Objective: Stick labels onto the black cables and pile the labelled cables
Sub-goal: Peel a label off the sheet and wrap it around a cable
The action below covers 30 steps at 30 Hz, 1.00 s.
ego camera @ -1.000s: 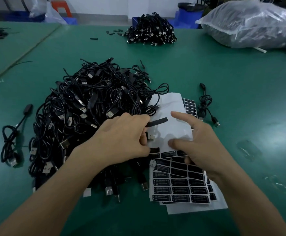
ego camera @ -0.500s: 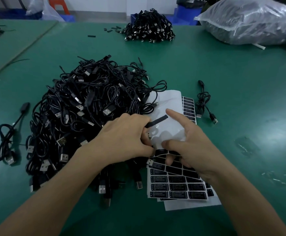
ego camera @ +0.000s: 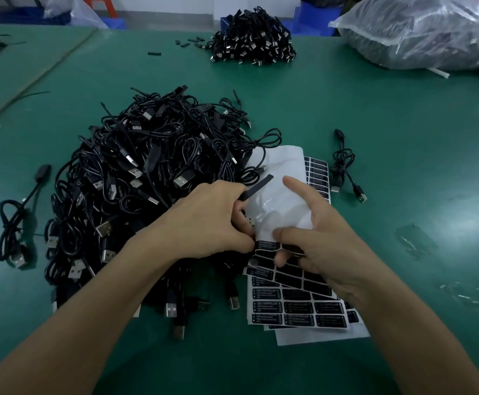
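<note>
A big tangled heap of black USB cables (ego camera: 153, 178) lies on the green table (ego camera: 403, 172), left of centre. My left hand (ego camera: 212, 220) grips the slim black block of one cable (ego camera: 258, 185), which sticks out up and to the right. A white label sheet (ego camera: 282, 189) with rows of black labels (ego camera: 298, 309) lies under both hands. My right hand (ego camera: 318, 238) pinches the sheet at a black label (ego camera: 268, 246), bending the sheet upward, index finger raised.
A second cable pile (ego camera: 252, 41) sits at the far middle, a filled plastic bag (ego camera: 420, 32) at far right. Single cables lie at the left (ego camera: 13, 223) and right of the sheet (ego camera: 346, 166). Small black bits (ego camera: 187, 42) are scattered near the far pile.
My right hand closed down from hovering over the sheet to pinching it at the top label row, and the sheet now curls up. The left hand kept hold of the cable block.
</note>
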### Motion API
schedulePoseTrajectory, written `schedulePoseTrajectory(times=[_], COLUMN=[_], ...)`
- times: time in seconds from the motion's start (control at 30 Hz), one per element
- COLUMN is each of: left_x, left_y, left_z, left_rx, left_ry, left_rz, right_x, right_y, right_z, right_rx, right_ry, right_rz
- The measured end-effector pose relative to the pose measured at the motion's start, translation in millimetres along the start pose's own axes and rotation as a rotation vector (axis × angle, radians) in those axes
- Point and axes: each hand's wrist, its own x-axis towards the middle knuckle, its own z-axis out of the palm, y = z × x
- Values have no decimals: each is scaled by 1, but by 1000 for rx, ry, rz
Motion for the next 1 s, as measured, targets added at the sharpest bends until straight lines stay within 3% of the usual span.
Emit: schedulePoseTrajectory(times=[0.17,0.37,1.0], left_x=[-1,-2,0], left_y=[1,2,0], left_z=[-1,-2,-5], left_rx=[-86,-68,-31], left_ry=[6,52,115], left_rz=[21,44,-9], right_x=[-3,-1,-2], right_y=[2,6,6], right_z=[8,21,14], right_rx=[9,-4,-68], right_ry=[9,159,142], right_rz=[-70,-145,-35])
